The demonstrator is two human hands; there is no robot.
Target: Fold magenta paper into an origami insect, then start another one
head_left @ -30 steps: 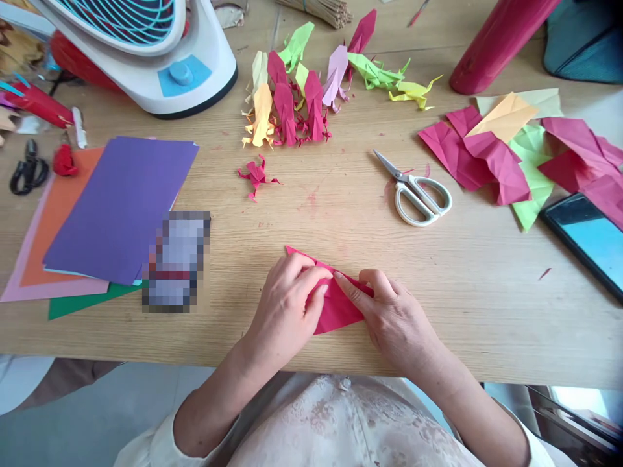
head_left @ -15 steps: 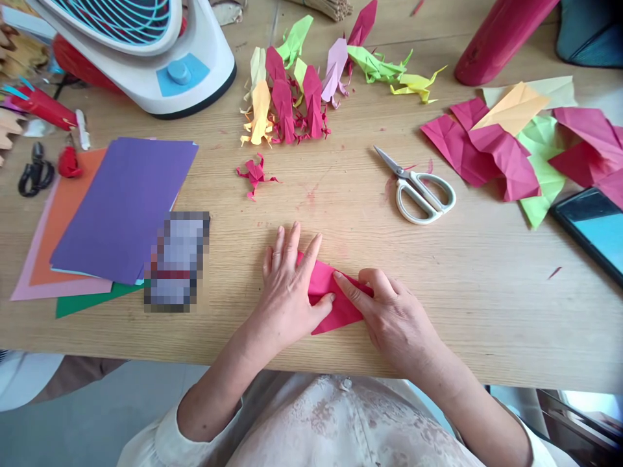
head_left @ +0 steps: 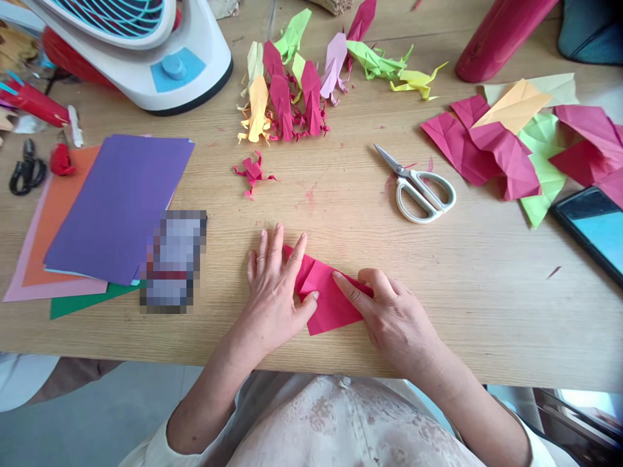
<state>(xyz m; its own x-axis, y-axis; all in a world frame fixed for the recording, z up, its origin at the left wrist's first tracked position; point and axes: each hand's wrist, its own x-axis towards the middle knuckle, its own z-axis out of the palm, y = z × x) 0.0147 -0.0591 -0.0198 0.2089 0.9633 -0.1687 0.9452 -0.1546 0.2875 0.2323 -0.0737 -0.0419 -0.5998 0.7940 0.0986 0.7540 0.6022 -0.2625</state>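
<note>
A folded sheet of red origami paper (head_left: 328,292) lies on the table in front of me, with a crease line across its left part. My left hand (head_left: 275,292) rests over its left end, fingers spread and thumb touching the paper. At the right end my right hand (head_left: 394,308) grips the paper's edge, its index finger stretched along the upper fold and the other fingers curled. What lies under the right palm is hidden. A small red folded paper figure (head_left: 254,174) with thin limbs sits beyond my left hand. White-handled scissors (head_left: 418,188) lie beyond my right hand.
Several folded paper figures (head_left: 281,107) stand at the back. Creased paper sheets (head_left: 491,146) and a phone (head_left: 594,220) lie at right, below a red cylinder (head_left: 501,39). A purple paper stack (head_left: 121,201), a blurred-out item (head_left: 175,259) and a white fan (head_left: 195,65) occupy the left.
My left hand has slid left along the paper, uncovering more of its left part. My right hand keeps its place. The view has shifted slightly.
</note>
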